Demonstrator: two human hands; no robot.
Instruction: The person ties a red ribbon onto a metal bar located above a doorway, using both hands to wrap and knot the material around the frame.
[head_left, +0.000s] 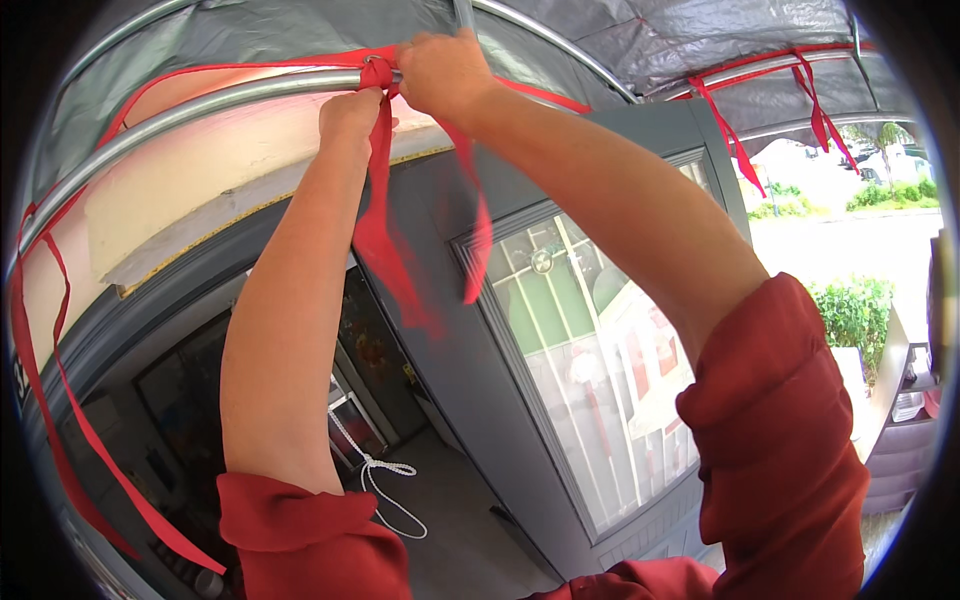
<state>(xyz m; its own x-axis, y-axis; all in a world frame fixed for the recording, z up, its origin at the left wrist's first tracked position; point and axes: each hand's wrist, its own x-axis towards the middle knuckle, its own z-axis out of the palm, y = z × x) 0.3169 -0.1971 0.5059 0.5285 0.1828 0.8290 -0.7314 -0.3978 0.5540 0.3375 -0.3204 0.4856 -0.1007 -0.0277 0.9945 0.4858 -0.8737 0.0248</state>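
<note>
Both hands are raised at a metal tube (300, 81) of an overhead frame. A red fabric strip (377, 73) is knotted round the tube between them. My left hand (351, 116) grips the strip just below the knot, fingertips partly turned away. Right beside the knot, my right hand (444, 73) is closed on the red strip, its fingers mostly hidden behind the back of the hand. Two loose ends hang down, blurred at the tips. A red edging band runs along the grey tarpaulin (300, 34) above the tube.
Below stands a grey door with a glazed, barred panel (592, 360), beside a dark doorway. A white cord (390, 469) hangs there in a loop. More red strips (64, 390) dangle from the tube at left, others (817, 112) at upper right. Shelving (904, 435) stands at far right.
</note>
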